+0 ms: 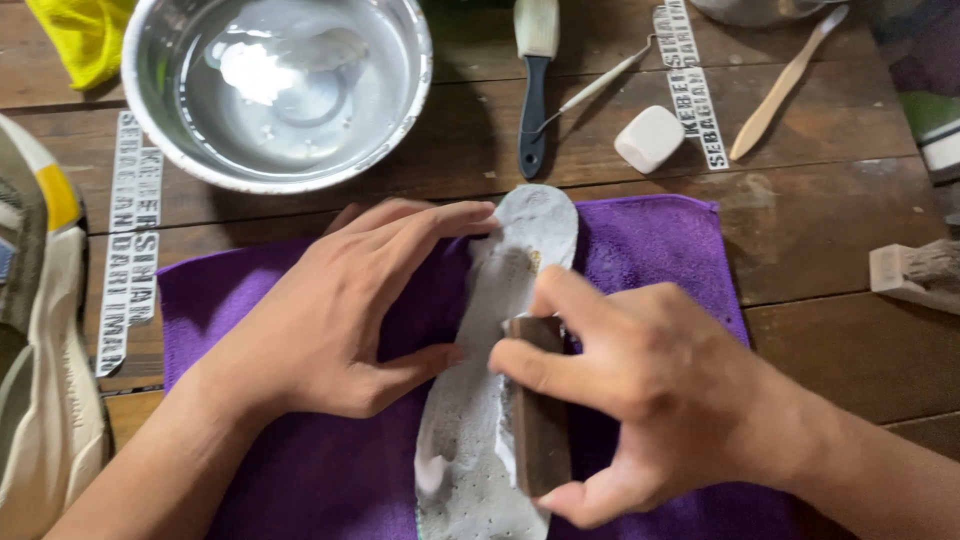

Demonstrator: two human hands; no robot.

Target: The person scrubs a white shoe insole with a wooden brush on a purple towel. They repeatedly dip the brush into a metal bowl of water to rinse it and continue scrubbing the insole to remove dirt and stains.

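Wooden table (pixel 840 230): on purple cloth (pixel 660 250), left hand (pixel 330 320) lies flat pinning soapy insole (pixel 480 400); right hand (pixel 640 410) grips brush (pixel 538 420); insole could slip below the water bowl (pixel 400 40).

2 white lettered strips (pixel 135 240) (pixel 692 85) stuck flat on the wooden table (pixel 830 210).

Shoe-cleaning workbench: brushes (pixel 535 90), water bowl (pixel 275 90).

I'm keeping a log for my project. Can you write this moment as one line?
left hand: pressing foamy insole | right hand: gripping wooden brush on insole | under: purple towel | nearby: water bowl
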